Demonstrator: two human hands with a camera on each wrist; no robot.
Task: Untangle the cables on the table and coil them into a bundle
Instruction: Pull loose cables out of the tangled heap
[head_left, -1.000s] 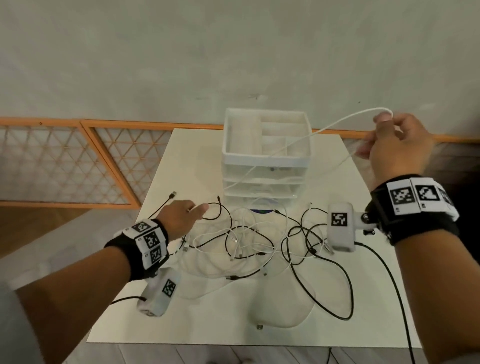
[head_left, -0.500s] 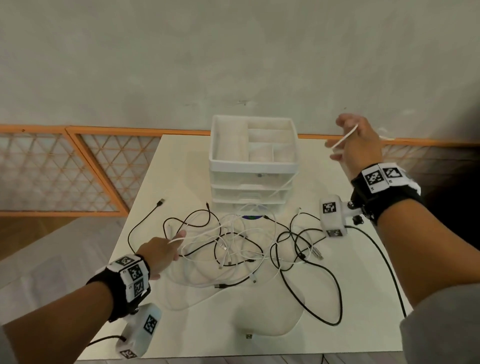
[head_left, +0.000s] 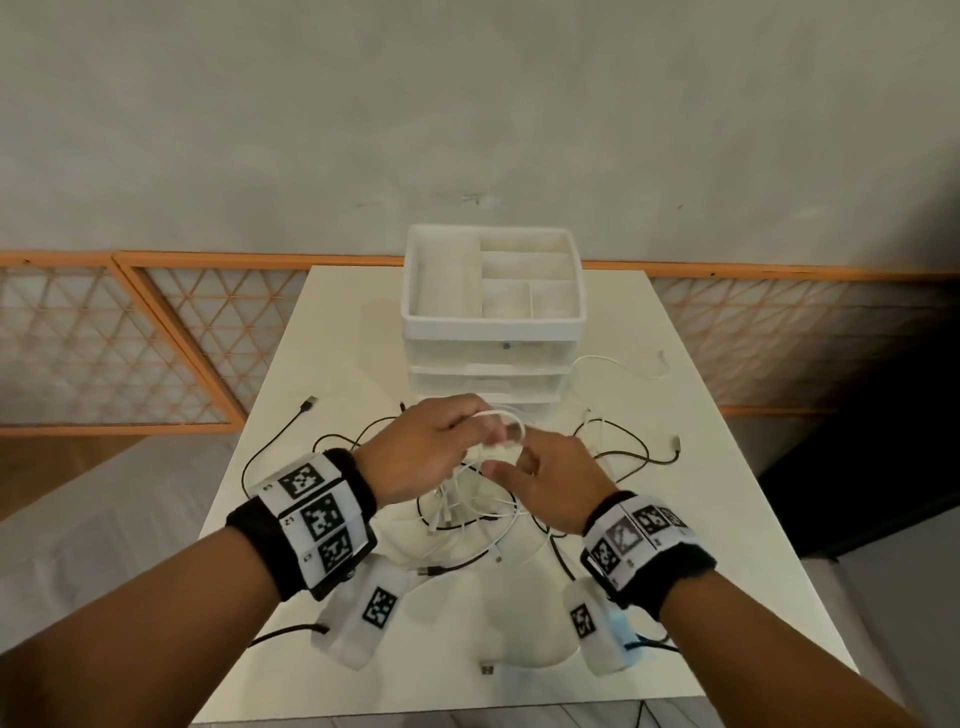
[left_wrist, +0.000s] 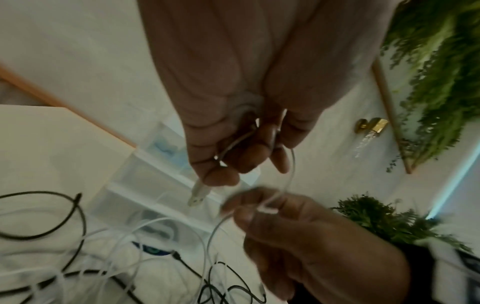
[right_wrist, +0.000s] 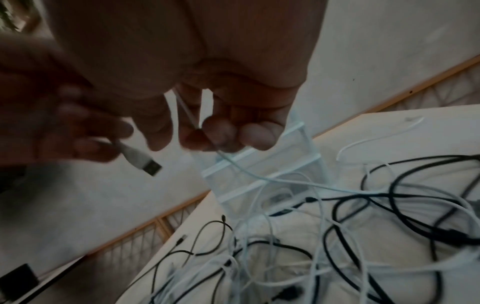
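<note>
A tangle of black and white cables (head_left: 467, 514) lies on the white table (head_left: 353, 322). Both hands meet just above it. My left hand (head_left: 475, 431) grips one white cable (head_left: 506, 414) near its end, and the USB plug (left_wrist: 198, 195) sticks out below the fingers. My right hand (head_left: 511, 465) pinches the same white cable (left_wrist: 267, 208) a short way along, so a small loop stands between the hands. In the right wrist view the cable (right_wrist: 187, 112) runs through my right fingers down into the tangle, with the plug (right_wrist: 141, 159) at the left.
A white drawer organiser (head_left: 493, 332) with an open compartment tray on top stands at the back of the table. A loose white cable end (head_left: 623, 364) lies to its right, and a black plug (head_left: 309, 404) to its left. A small connector (head_left: 487, 669) lies near the front edge.
My right hand came down from high on the right to the middle. My left hand rose off the table holding the white cable's end, and the two hands now meet over the tangle.
</note>
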